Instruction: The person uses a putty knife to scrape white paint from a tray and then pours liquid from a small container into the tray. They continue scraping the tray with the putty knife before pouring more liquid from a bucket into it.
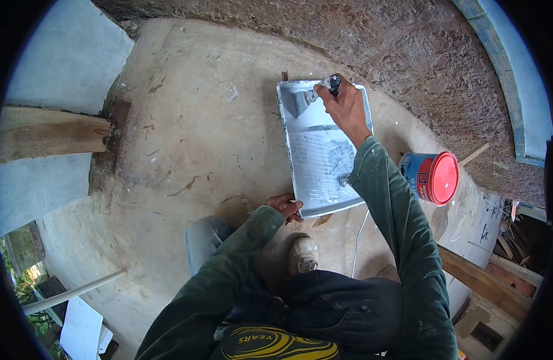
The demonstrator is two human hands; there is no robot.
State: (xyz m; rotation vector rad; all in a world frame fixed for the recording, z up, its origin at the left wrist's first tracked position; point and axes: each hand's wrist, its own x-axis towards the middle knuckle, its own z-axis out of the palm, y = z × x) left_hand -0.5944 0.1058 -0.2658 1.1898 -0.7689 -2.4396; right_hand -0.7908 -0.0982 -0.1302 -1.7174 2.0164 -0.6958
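A paint tray [324,204] smeared with white paint rests on the concrete floor, its ribbed slope nearer to me. My left hand [284,207] grips the tray's near left corner, fingers at the rim. Over the far end of the tray, my right hand [346,108] is closed round the dark handle of a paint-smeared tool [318,93]. The tool's working end is over the tray's deep end and partly hidden by my hand. My right forearm hides part of the tray's right side.
A blue and red paint bucket [445,178] with a red lid lies tilted right of the tray, a wooden stick [474,154] beyond it. A rough brown wall base [408,60] runs behind. A wooden post [54,133] stands left, a beam [486,285] lower right. My shoe [303,255] is near the tray.
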